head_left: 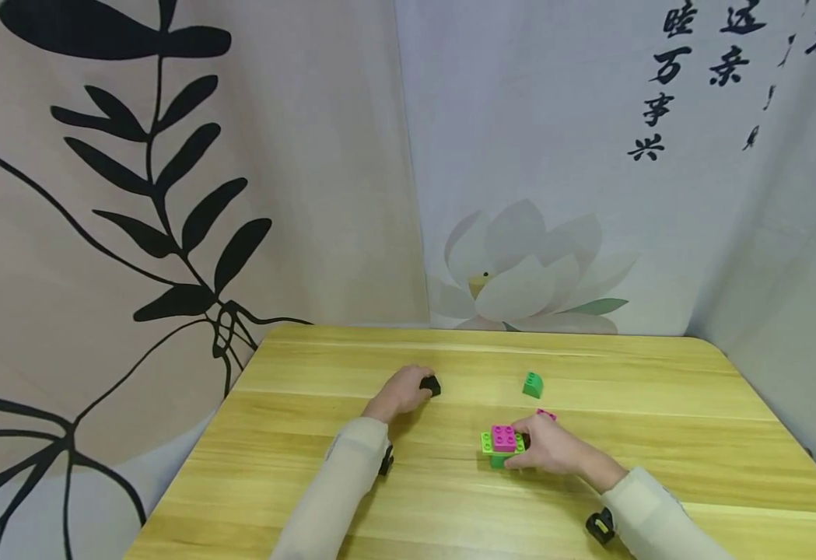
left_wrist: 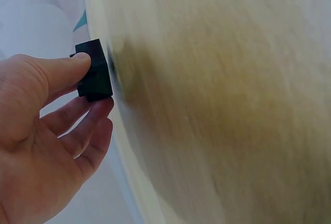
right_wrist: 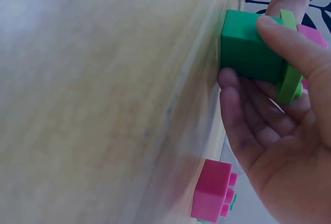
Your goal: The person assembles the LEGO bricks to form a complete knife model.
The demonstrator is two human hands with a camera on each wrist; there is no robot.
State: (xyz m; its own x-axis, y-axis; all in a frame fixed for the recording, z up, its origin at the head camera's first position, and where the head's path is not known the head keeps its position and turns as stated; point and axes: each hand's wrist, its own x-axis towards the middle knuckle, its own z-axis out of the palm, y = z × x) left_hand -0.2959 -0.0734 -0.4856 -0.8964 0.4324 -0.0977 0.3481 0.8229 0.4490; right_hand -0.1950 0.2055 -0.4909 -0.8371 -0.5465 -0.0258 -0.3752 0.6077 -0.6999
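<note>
My left hand pinches a small black building block between thumb and fingers, close over the table at the middle. In the left wrist view the thumb lies across the block's near face. Right of centre, my right hand grips a stack of toy bricks from its right side. At the bottom of the stack is a green brick, with a lime plate above it and a pink brick on top. The right thumb presses on the green brick, while the fingers reach round its other side.
A loose pink brick lies just beyond the right hand, mostly hidden by it in the head view. Farther back sits a green brick with a sloped side. The wooden table ends at a printed curtain.
</note>
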